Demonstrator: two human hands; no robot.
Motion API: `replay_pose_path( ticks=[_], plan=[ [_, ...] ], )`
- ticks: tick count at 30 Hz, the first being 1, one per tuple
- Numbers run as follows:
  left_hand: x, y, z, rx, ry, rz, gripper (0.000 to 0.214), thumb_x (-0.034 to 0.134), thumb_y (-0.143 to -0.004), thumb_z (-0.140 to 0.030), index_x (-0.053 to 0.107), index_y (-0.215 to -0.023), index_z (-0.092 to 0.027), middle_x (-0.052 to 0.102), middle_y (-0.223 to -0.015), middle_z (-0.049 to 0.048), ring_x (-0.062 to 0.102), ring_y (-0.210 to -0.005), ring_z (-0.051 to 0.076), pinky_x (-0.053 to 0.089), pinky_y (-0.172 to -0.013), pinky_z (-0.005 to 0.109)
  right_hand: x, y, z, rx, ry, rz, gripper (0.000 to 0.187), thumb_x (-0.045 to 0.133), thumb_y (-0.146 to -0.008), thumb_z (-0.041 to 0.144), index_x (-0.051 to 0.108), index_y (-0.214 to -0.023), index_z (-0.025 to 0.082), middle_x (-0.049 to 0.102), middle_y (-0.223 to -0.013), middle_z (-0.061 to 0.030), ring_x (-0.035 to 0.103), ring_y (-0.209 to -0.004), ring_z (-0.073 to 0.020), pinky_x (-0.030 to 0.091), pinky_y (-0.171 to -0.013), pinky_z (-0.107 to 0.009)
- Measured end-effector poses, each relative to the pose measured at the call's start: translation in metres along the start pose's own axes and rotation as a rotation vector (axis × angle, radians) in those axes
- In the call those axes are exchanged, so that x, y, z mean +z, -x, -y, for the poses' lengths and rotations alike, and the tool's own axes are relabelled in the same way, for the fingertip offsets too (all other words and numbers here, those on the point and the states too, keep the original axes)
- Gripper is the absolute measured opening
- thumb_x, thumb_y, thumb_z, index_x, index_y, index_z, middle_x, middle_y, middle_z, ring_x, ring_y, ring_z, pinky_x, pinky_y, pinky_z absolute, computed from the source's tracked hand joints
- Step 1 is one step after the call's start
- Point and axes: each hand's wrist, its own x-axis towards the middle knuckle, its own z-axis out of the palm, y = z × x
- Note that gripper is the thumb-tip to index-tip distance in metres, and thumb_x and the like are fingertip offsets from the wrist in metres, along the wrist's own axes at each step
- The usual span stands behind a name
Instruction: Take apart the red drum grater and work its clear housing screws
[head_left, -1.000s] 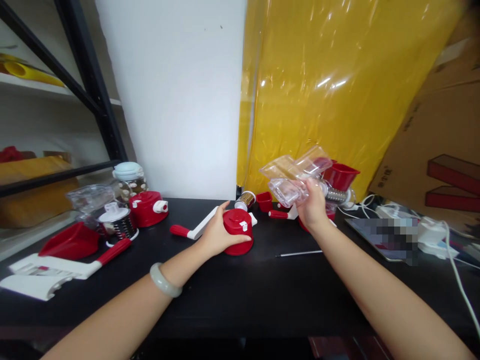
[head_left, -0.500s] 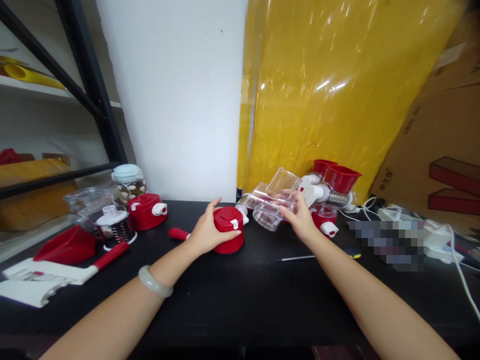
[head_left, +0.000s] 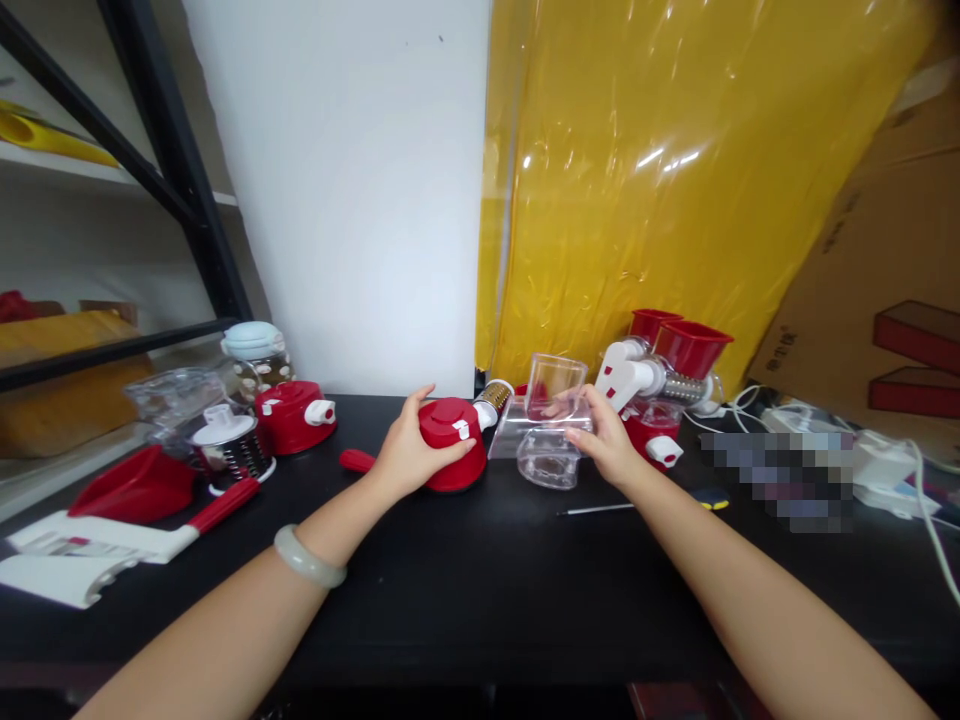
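My left hand (head_left: pixel 416 448) is closed around a round red base (head_left: pixel 454 462) with a white knob, which sits on the black table. In my right hand (head_left: pixel 602 432) is a clear plastic grater housing (head_left: pixel 551 440), gripped at its right side; it stands upright near the tabletop, with its square chute up. Behind the red base lies a grater drum (head_left: pixel 496 397) with a metal mesh. A red handle (head_left: pixel 356 460) pokes out to the left of my left hand. Just below my right wrist a screwdriver (head_left: pixel 600 509) lies on the table, partly covered by the forearm.
At left are a second red base (head_left: pixel 294 416), another drum (head_left: pixel 229 445), a red hopper (head_left: pixel 135 486), a white crank frame (head_left: pixel 97 545) and a jar (head_left: pixel 256 360). On the right stand assembled graters (head_left: pixel 675 375), white cables and a power strip (head_left: pixel 885 475). A white panel (head_left: pixel 337 200) rises behind.
The clear housing has come down and turned from tilted to upright in my right hand, uncovering the drum behind it. My left hand still holds the red base.
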Motion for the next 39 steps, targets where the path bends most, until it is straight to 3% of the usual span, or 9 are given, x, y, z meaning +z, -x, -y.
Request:
replay_pose_path(
  ticks=[15, 31, 34, 39],
  plan=[
    [0.001, 0.002, 0.003, 0.046, -0.062, 0.034, 0.102, 0.088, -0.061, -0.056, 0.044, -0.146, -0.019, 0.066, -0.135, 0.0162, 0.066, -0.124, 0.032, 0.049, -0.111, 0.049, 0.006, 0.002, -0.008, 0.135, 0.015, 0.262, 0.059, 0.086, -0.07, 0.051, 0.052, -0.11, 0.025, 0.07, -0.116, -0.0105, 0.072, -0.102, -0.0252, 0.057, -0.093, -0.048],
    [0.004, 0.002, 0.005, 0.006, -0.082, 0.073, 0.101, 0.09, -0.059, -0.056, 0.046, -0.142, -0.021, 0.064, -0.138, 0.0169, 0.064, -0.128, 0.035, 0.048, -0.113, 0.051, 0.002, 0.0, -0.007, 0.207, -0.002, 0.257, 0.061, 0.091, -0.065, 0.046, 0.055, -0.109, 0.026, 0.072, -0.115, -0.0084, 0.072, -0.101, -0.0237, 0.058, -0.093, -0.047],
    [0.002, 0.002, 0.002, 0.002, -0.041, 0.036, 0.099, 0.092, -0.058, -0.054, 0.048, -0.141, -0.023, 0.065, -0.136, 0.015, 0.065, -0.125, 0.034, 0.049, -0.111, 0.05, 0.001, -0.001, -0.008, 0.205, -0.003, 0.23, 0.061, 0.09, -0.066, 0.048, 0.057, -0.111, 0.026, 0.073, -0.113, -0.0081, 0.073, -0.1, -0.0242, 0.058, -0.091, -0.046],
    [-0.014, -0.004, -0.012, -0.027, 0.065, -0.15, 0.095, 0.092, -0.06, -0.051, 0.052, -0.141, -0.023, 0.067, -0.131, 0.0123, 0.066, -0.122, 0.033, 0.051, -0.109, 0.049, -0.003, -0.003, -0.008, 0.189, -0.003, 0.165, 0.056, 0.086, -0.069, 0.052, 0.059, -0.111, 0.025, 0.073, -0.108, -0.0077, 0.073, -0.097, -0.0244, 0.06, -0.086, -0.043]
  ],
)
